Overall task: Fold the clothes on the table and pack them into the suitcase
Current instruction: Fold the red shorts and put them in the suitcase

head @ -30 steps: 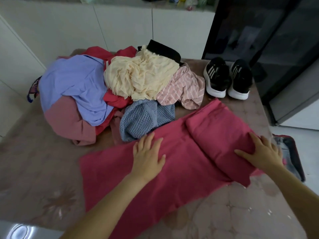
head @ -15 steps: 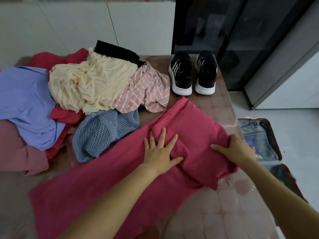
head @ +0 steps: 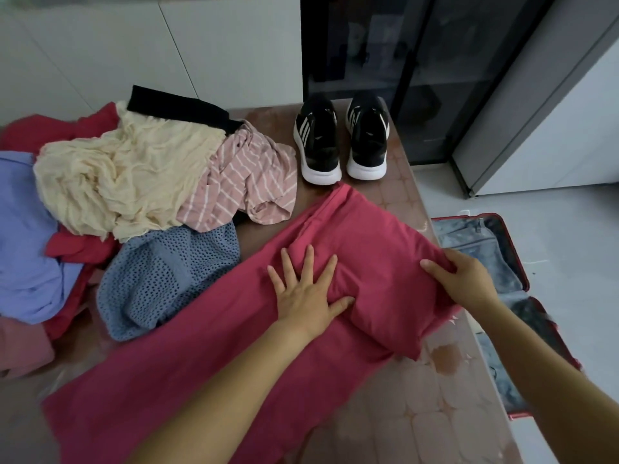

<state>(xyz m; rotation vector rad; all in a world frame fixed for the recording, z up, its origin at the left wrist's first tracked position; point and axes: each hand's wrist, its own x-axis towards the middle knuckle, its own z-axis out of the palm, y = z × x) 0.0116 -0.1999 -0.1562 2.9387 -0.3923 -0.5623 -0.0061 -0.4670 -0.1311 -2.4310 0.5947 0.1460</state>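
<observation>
The long pink cloth (head: 207, 356) lies flat across the table (head: 435, 413), from the near left up toward the far right. Its right end is folded back over itself, so it is thick there. The left hand (head: 306, 293) lies flat on the cloth with fingers spread, right at the edge of the thick part. I think it presses down so the fold stays put and nothing slides. The right hand (head: 465, 283) grips the outer edge of the thick part, thumb on top (its other fingers are tucked under the cloth, so I cannot see them). That looks like a hold for turning the fold over once more.

The suitcase (head: 469, 237) lies open on the floor, just beside the table's right side, handy for packing. Behind the pink cloth a blue net top (head: 167, 276), a striped shirt (head: 244, 182), a cream cloth (head: 127, 182) and a purple shirt (head: 23, 246) wait in a heap, not folded yet. Black shoes (head: 318, 142) stand at the far edge.
</observation>
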